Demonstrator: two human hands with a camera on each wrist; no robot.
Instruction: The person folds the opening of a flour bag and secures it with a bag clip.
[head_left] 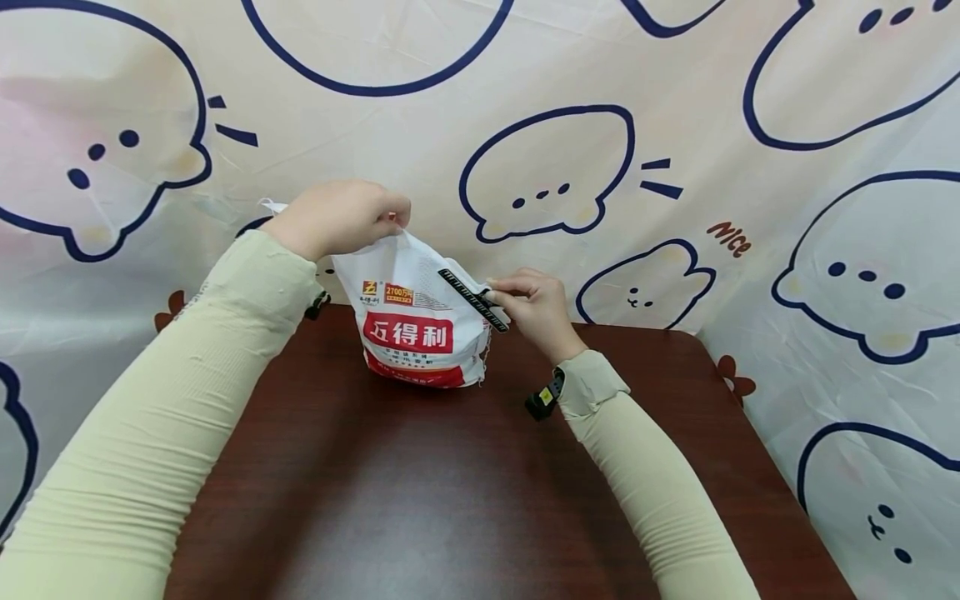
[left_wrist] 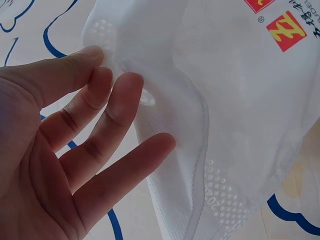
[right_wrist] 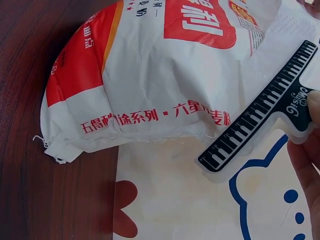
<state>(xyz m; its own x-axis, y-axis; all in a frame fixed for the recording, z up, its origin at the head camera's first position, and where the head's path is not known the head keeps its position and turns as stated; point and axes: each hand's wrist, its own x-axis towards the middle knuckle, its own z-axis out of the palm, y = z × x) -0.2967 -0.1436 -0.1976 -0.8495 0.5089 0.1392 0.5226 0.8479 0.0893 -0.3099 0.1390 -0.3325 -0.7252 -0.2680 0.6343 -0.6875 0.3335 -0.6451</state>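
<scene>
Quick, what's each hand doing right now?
Left hand: pinches the top of the bag, other fingers loose.
Right hand: holds the black clip against the bag's top.

Left hand (head_left: 339, 218) raised, thumb and fingertips (left_wrist: 100, 55) pinched together, other fingers loosely spread. Right hand (head_left: 536, 308) lower, fingers curled in a pinch. Both forearms sleeved, reaching forward.

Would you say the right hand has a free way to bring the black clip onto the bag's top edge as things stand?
Probably yes: the right hand already holds the black clip against the bag near its top, which the left hand holds up; nothing lies between.
</scene>
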